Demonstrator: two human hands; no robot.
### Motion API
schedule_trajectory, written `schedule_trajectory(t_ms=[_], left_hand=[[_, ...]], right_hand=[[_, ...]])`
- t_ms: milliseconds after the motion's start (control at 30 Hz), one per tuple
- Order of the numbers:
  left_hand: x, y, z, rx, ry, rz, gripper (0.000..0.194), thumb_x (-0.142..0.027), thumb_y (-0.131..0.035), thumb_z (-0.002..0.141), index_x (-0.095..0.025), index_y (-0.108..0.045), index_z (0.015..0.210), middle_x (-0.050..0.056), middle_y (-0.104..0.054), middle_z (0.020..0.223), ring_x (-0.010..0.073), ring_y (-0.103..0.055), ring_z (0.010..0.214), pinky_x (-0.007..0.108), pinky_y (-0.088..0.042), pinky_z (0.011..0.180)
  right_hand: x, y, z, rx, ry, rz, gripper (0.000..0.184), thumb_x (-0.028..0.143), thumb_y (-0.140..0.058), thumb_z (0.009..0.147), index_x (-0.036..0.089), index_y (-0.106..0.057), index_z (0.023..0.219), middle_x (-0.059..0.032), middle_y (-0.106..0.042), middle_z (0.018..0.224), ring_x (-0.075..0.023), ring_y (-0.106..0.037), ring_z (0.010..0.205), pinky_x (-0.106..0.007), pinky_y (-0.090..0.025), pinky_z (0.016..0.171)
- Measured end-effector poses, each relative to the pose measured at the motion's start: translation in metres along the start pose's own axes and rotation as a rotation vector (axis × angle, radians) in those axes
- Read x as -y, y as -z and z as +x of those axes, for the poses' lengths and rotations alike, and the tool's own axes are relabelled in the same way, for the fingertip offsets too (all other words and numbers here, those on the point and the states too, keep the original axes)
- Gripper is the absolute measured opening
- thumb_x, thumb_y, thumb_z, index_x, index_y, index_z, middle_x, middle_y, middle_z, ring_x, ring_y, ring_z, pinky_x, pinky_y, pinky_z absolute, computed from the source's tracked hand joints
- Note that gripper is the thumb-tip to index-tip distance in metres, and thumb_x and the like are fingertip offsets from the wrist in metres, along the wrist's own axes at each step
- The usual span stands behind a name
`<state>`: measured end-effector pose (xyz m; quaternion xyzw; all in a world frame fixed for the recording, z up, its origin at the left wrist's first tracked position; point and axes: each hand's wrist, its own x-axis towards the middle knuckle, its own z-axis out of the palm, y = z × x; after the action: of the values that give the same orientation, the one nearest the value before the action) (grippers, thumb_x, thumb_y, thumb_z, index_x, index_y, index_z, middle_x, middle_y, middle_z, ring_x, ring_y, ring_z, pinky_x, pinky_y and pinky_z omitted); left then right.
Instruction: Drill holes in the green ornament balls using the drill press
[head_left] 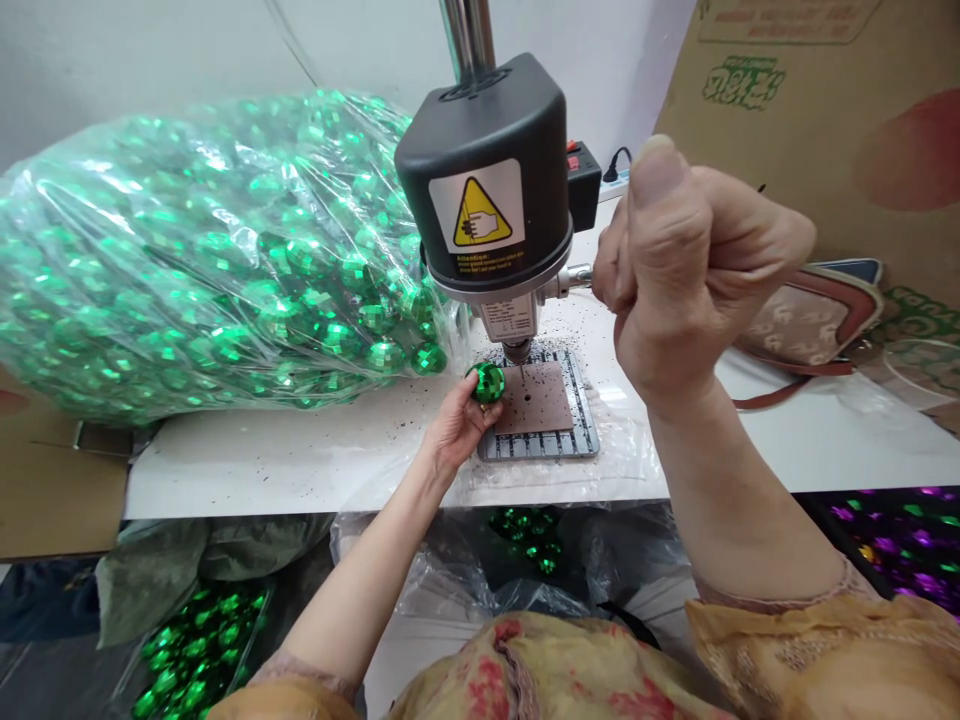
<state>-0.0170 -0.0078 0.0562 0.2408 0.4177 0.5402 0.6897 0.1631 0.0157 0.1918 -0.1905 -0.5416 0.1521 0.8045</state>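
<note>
Below the drill press head (pixel 484 150), left fingers (pixel 491 414) hold a shiny, faceted green ball (pixel 490 380); right fingers (pixel 613 250) curl round its lever (pixel 579 277). Left of head: bulging clear bag (pixel 225 250).

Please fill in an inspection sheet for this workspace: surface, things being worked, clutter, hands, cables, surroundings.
Surface: white table, dark specks scattered around the metal base.
Job's things: drill press; brown board with a dark hole, lying on the base; green faceted ball at the board's left side.
Clutter: clear plastic about the base; handbag at right.
Hands: left hand holds the ball; right hand closed at the end of the lever, grip partly hidden.
Cables: black cable behind the drill press; full run hidden.
Surroundings: clear bag of green balls at left, cardboard box at right.
</note>
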Motion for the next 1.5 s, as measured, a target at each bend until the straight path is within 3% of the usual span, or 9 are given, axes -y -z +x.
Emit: schedule_trajectory(t_ms=[100,200,333,500,667,867,1033,1300,1500], left_hand=[[-0.004,-0.001,-0.003,0.046,0.091,-0.032,0.031,-0.045,-0.053,0.095,-0.016,-0.064,0.092,0.008,-0.071,0.083,0.0165,-0.068,0.075,0.02,-0.049,0.052],[-0.004,-0.002,-0.003,0.009,0.139,-0.052,0.027,-0.038,-0.047,0.097,-0.017,-0.064,0.094,0.008,-0.071,0.086,0.0164,-0.068,0.075,0.02,-0.047,0.05],[-0.001,0.0,-0.004,0.019,0.071,-0.007,0.027,-0.044,-0.058,0.095,-0.021,-0.065,0.109,0.005,-0.071,0.097,0.0132,-0.066,0.077,0.022,-0.054,0.061],[0.004,0.003,-0.007,0.081,-0.096,0.252,0.062,-0.039,-0.086,0.072,-0.021,-0.058,0.125,0.002,-0.069,0.089,0.0103,-0.063,0.064,0.02,-0.048,0.055],[0.015,0.004,0.0,0.021,-0.25,0.455,0.063,-0.04,-0.089,0.068,-0.019,-0.058,0.119,0.001,-0.068,0.085,0.0096,-0.06,0.061,0.02,-0.044,0.051],[0.021,0.009,0.011,0.034,-0.305,0.553,0.062,-0.036,-0.088,0.068,-0.02,-0.063,0.122,0.006,-0.072,0.107,0.0162,-0.066,0.086,0.024,-0.052,0.071],[0.022,0.008,0.011,0.061,-0.358,0.679,0.061,-0.034,-0.086,0.071,-0.02,-0.065,0.126,0.006,-0.071,0.105,0.0191,-0.066,0.089,0.029,-0.053,0.078],[0.025,-0.005,0.011,0.036,-0.648,1.099,0.053,-0.033,-0.088,0.068,-0.023,-0.069,0.117,0.008,-0.065,0.112,0.0265,-0.062,0.107,0.041,-0.049,0.097],[0.04,-0.006,0.012,0.055,-0.536,0.898,0.059,-0.034,-0.085,0.073,-0.023,-0.062,0.126,0.01,-0.066,0.126,0.0287,-0.061,0.121,0.044,-0.044,0.108]], right_hand=[[0.003,-0.001,0.001,-0.011,0.018,0.001,0.055,0.046,-0.058,0.092,0.02,-0.03,0.052,0.0037,-0.027,0.051,-0.0058,-0.04,0.047,-0.028,-0.032,0.046],[0.006,-0.001,0.002,0.001,0.011,-0.01,0.056,0.049,-0.06,0.09,0.02,-0.031,0.052,0.0043,-0.027,0.05,-0.0045,-0.034,0.044,-0.027,-0.031,0.043],[0.005,-0.001,0.001,0.007,0.01,0.002,0.056,0.049,-0.058,0.091,0.02,-0.031,0.052,0.0044,-0.026,0.052,-0.0036,-0.036,0.045,-0.025,-0.032,0.044],[0.0,-0.002,0.0,-0.003,0.058,-0.034,0.055,0.048,-0.054,0.094,0.019,-0.029,0.055,0.0036,-0.024,0.053,-0.0047,-0.04,0.048,-0.025,-0.031,0.045],[0.004,-0.002,0.001,-0.014,0.061,-0.068,0.055,0.048,-0.055,0.093,0.019,-0.029,0.054,0.0042,-0.023,0.052,-0.0032,-0.034,0.045,-0.026,-0.027,0.044],[0.01,-0.003,0.0,-0.008,0.052,0.0,0.051,0.036,-0.056,0.094,0.017,-0.031,0.054,0.0053,-0.025,0.05,-0.0012,-0.033,0.044,-0.025,-0.023,0.046],[0.012,-0.003,0.001,0.001,0.039,-0.042,0.055,0.046,-0.057,0.091,0.018,-0.03,0.052,0.0052,-0.022,0.051,-0.0015,-0.031,0.044,-0.024,-0.025,0.044],[0.014,-0.003,0.001,0.009,0.041,-0.014,0.05,0.034,-0.055,0.094,0.017,-0.033,0.052,0.0062,-0.024,0.049,-0.0006,-0.033,0.044,-0.024,-0.023,0.046],[0.015,-0.002,0.001,0.018,0.042,0.014,0.048,0.023,-0.054,0.094,0.016,-0.034,0.051,0.007,-0.03,0.046,-0.0004,-0.035,0.044,-0.026,-0.02,0.048]])
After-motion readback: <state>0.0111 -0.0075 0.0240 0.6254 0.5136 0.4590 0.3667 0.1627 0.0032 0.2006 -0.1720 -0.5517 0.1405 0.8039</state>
